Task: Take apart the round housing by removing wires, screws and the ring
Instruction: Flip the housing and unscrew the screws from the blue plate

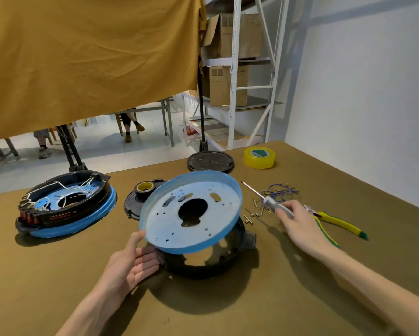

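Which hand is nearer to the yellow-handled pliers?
Right. The right hand, gripping the screwdriver, is just left of the pliers; the left hand is across the housing, at the blue plate.

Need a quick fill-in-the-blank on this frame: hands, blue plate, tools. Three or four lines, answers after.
1. The right hand holds a ____.
2. The left hand tilts up a plate whose rim is ____ in colour.
3. The pliers have ____ handles.
4. Loose screws lie on the table to the ____ of the plate.

Answers: screwdriver; blue; yellow; right
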{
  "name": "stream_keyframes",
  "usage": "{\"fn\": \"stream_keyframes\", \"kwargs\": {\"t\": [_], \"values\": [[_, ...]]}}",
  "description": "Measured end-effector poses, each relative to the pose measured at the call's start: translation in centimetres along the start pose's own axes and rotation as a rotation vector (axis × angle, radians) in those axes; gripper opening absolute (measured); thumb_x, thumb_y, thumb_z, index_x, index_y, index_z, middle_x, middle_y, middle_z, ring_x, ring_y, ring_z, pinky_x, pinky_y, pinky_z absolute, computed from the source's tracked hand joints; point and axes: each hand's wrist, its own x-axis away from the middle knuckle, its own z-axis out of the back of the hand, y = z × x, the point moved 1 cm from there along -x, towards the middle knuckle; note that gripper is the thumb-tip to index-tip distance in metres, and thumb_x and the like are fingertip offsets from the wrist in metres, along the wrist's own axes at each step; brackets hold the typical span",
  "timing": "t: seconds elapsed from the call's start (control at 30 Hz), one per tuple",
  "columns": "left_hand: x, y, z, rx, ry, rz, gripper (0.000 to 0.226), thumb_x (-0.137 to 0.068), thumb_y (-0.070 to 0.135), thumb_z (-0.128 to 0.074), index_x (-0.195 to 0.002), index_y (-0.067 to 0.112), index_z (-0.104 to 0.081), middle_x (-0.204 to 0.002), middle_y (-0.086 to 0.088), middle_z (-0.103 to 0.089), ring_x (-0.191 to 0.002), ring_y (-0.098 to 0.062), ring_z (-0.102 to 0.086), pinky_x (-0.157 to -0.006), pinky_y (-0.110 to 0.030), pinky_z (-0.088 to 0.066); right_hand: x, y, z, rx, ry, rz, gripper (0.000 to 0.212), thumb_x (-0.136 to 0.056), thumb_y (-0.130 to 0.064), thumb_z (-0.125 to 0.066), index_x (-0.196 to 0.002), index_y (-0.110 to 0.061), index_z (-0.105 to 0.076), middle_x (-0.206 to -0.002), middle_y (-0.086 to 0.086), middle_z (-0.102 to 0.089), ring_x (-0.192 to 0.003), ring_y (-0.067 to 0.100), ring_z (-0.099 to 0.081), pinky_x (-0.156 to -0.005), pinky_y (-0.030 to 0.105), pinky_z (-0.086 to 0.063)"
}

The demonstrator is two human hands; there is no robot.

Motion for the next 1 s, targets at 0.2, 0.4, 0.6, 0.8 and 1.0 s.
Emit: {"fn": "stream_keyframes", "kwargs": {"t": [0.2, 0.4, 0.6, 0.8, 1.0], "values": [[-0.3, 0.0, 0.2, 0.039, -0.019, 0.0, 0.089, -0.05, 0.06, -0.082, -0.112, -0.002, -0.063, -0.094, -0.022, -0.078, -0.085, -0.03, -0.079, -0.071, -0.034, -0.063, 1.6, 1.8, -1.9, 0.329, 0.021, 0.066, 0.027, -0.105, -0.037, -0.052, -0.127, -0.021, -0.052, -0.099, -0.008, -0.061, -0.082, 0.008, -0.059, -0.061, 0.026, -0.044], [-0.7, -0.2, 0.2, -0.015, -0.017, -0.036, 0.086, -0.05, 0.06, -0.081, -0.107, -0.002, -0.063, -0.088, -0.02, -0.079, -0.08, -0.03, -0.079, -0.06, -0.033, -0.065, 1.8, 2.0, -1.6, 0.619, 0.165, 0.114, 0.028, -0.105, -0.039, -0.046, -0.123, -0.018, -0.052, -0.107, -0.001, -0.064, -0.092, 0.017, -0.062, -0.065, 0.027, -0.048], [-1.3, -0.3, 0.4, -0.052, -0.039, -0.03, 0.088, -0.048, 0.059, -0.083, -0.109, -0.002, -0.065, -0.092, -0.022, -0.079, -0.083, -0.032, -0.079, -0.059, -0.033, -0.065, 2.0, 1.7, -1.3, 0.885, 0.164, 0.177, 0.036, -0.101, -0.046, -0.05, -0.125, -0.019, -0.054, -0.113, 0.001, -0.061, -0.1, 0.017, -0.059, -0.076, 0.025, -0.047], [-1.7, -0.4, 0.6, -0.102, -0.072, -0.04, 0.088, -0.046, 0.057, -0.087, -0.109, -0.001, -0.066, -0.093, -0.02, -0.079, -0.086, -0.031, -0.079, -0.061, -0.032, -0.064, 2.3, -6.3, -2.7, 0.377, 0.257, 0.607, 0.01, -0.09, -0.012, -0.069, -0.1, -0.011, -0.068, -0.095, 0.002, -0.061, -0.088, 0.02, -0.056, -0.079, 0.034, -0.047], [-1.6, -0.6, 0.7, -0.108, -0.103, -0.035, 0.089, -0.049, 0.059, -0.087, -0.111, -0.001, -0.067, -0.096, -0.019, -0.079, -0.089, -0.031, -0.079, -0.064, -0.03, -0.064, 2.2, -15.0, -9.0, 0.156, -0.481, 0.745, 0.018, -0.097, -0.028, -0.066, -0.111, -0.02, -0.074, -0.083, -0.01, -0.064, -0.074, 0.005, -0.055, -0.066, 0.017, -0.041]]}}
